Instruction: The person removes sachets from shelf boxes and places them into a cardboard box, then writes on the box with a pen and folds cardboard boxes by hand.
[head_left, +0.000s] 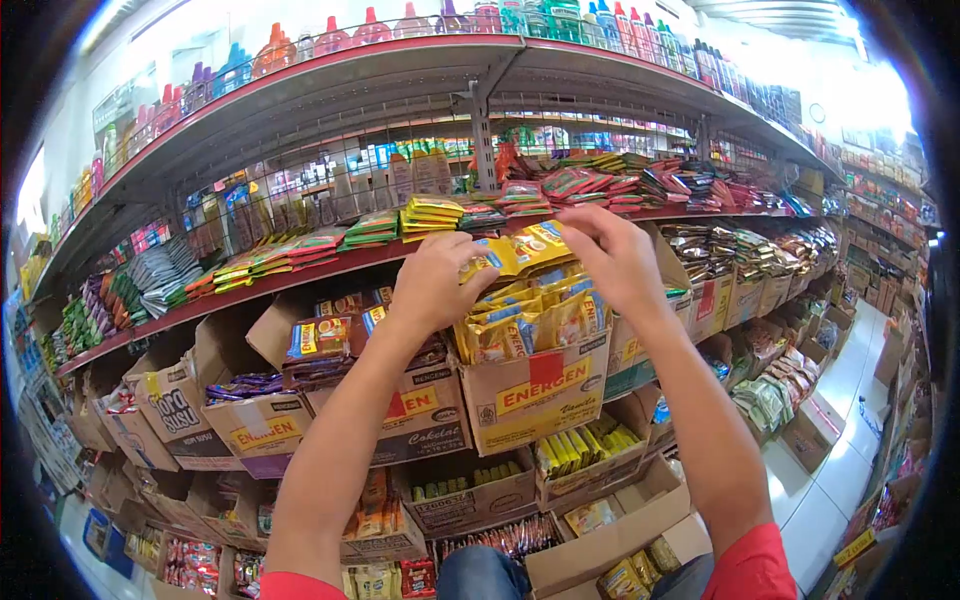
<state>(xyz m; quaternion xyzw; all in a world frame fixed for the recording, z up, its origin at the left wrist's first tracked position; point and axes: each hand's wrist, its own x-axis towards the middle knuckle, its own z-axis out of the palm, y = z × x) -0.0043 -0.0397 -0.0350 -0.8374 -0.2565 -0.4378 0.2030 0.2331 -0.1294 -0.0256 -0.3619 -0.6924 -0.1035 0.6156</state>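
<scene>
A joined strip of yellow Energen sachets is stretched between my two hands, just above an open cardboard box. My left hand grips the strip's left end, its fingers curled over the packet. At the right end, my right hand pinches the edge between thumb and fingers; the exact contact is partly hidden. Below, more yellow sachets stand packed in the Energen Vanila box. A small stack of yellow and green sachets lies on the shelf just behind my left hand.
To the left is an Energen Cokelat box with brown sachets. A metal shelf with piled sachets runs behind the boxes, with bottles on the shelf above. Lower boxes hold more packets. A tiled aisle lies to the right.
</scene>
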